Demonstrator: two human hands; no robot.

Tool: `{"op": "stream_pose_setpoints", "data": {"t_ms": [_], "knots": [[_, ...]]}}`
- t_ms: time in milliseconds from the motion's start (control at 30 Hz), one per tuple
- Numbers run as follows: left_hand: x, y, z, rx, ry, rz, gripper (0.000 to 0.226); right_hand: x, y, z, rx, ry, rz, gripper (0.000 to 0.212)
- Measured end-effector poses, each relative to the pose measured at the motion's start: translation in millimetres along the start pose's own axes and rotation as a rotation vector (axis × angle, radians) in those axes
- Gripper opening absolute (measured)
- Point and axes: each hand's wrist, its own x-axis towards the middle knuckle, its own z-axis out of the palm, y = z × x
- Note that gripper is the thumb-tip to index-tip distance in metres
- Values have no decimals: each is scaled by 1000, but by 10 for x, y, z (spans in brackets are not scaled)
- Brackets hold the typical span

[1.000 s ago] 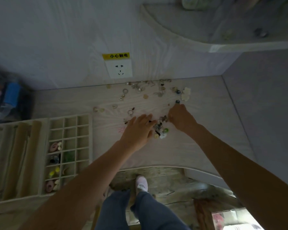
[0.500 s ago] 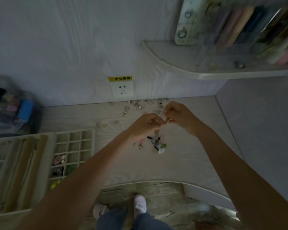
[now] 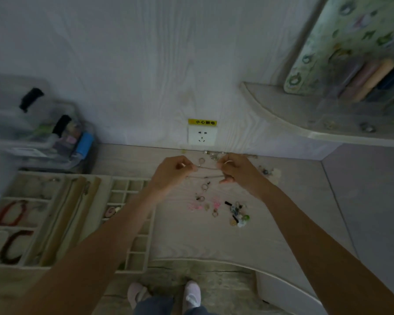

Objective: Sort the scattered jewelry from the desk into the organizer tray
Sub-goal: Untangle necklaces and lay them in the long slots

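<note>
A thin chain (image 3: 207, 172) is held up between the two hands. One end is pinched by the left hand (image 3: 172, 172), the other by the right hand (image 3: 237, 170), fingers curled tight. More jewelry (image 3: 223, 209) is scattered on the desk (image 3: 282, 223) below the fingers. The tray (image 3: 132, 189) lies to the left of the fingers. The chain should be kept straight, so no knots are made, then laid gently in a long slot.

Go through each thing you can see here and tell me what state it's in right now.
Left hand: pinching one end of the chain.
Right hand: pinching the other end.
Chain: stretched between the hands, above the desk.
Loose jewelry: scattered on the desk.
Organizer tray: open, partly filled.
Socket: nothing plugged in.
</note>
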Motion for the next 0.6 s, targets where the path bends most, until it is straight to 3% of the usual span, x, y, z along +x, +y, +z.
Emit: {"op": "stream_pose_setpoints", "data": {"t_ms": [167, 367, 600], "knots": [[-211, -317, -609, 271, 123, 70, 8, 270, -256, 501, -283, -203, -72, 17], [-470, -686, -1228, 83, 253, -68, 18, 557, -545, 1213, -519, -277, -141, 34], [-907, -1263, -1895, -28, 330, -77, 27, 751, -804, 1947, -313, -343, -97, 34]]}}
